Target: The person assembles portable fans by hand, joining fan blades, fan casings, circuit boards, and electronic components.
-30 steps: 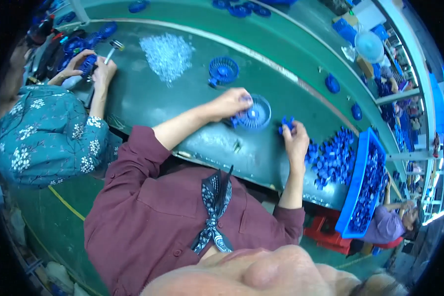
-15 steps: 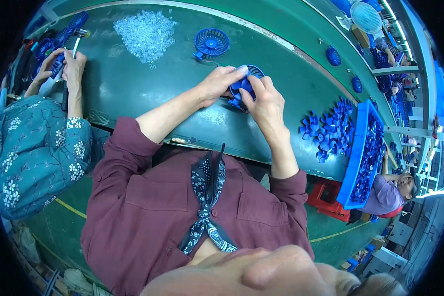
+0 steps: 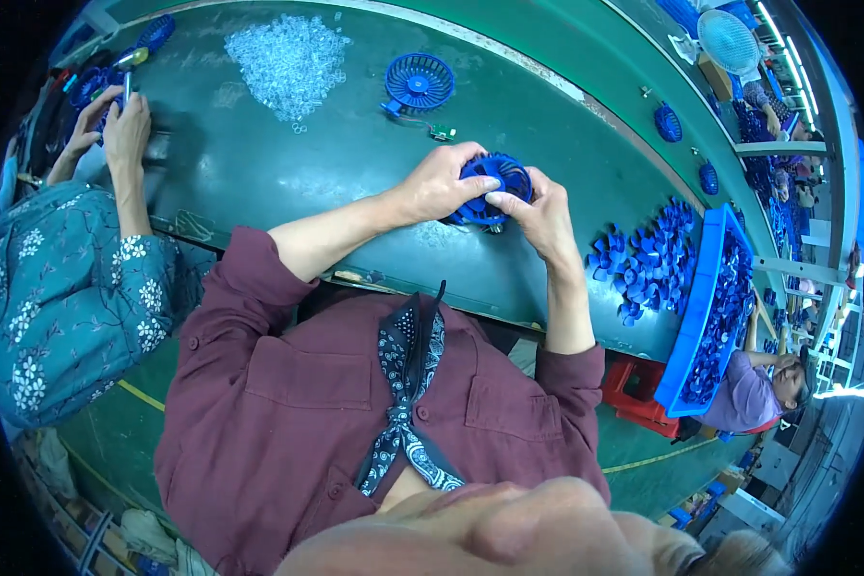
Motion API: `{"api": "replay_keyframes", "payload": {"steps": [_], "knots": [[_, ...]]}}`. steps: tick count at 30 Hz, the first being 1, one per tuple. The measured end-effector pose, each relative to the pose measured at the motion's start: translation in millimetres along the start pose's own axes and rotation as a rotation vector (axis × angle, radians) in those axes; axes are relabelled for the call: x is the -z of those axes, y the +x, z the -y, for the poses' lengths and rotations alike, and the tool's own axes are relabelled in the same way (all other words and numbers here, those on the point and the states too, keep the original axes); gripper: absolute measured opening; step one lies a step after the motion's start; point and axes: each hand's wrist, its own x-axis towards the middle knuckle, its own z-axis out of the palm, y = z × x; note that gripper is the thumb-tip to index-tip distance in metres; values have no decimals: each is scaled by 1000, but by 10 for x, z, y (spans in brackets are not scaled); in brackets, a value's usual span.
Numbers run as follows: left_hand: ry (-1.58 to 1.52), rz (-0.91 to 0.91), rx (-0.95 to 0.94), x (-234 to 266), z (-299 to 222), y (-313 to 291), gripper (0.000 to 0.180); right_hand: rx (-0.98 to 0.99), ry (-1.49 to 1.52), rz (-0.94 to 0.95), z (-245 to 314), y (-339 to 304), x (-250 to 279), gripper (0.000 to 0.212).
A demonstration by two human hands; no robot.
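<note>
A round blue fan with a slatted housing is held between my two hands above the near side of the green table. My left hand grips its left rim, with the thumb laid across the front. From the right, my right hand closes round the opposite rim, its thumb pressed near the middle beside the other thumb. The fingers behind the fan are mostly hidden. Just beyond lies another blue fan housing, wired to a small green circuit board.
Clear plastic pieces lie heaped at the far left. Loose blue fan blades spread on the right, beside a blue bin holding more. A co-worker's hand holds a tool at the left. Blue housings rest beyond the table's far rail.
My right fingers have gone from the fan's front blades to its rim, and both thumbs now press on the front. The fan has shifted slightly right and turned. The co-worker's tool has moved.
</note>
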Motion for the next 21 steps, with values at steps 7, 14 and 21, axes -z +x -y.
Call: {"api": "replay_keyframes", "payload": {"steps": [7,14,21], "knots": [[255,-60,51,40,-50,43,40,-107,-136,158,-86,236,131,34],[862,-704,-380,695,-34,330,35,-103,536,-434,-158,915,755,29],[873,-484,51,877,288,365,35,32,16,-576,-234,63,1260,32]]}}
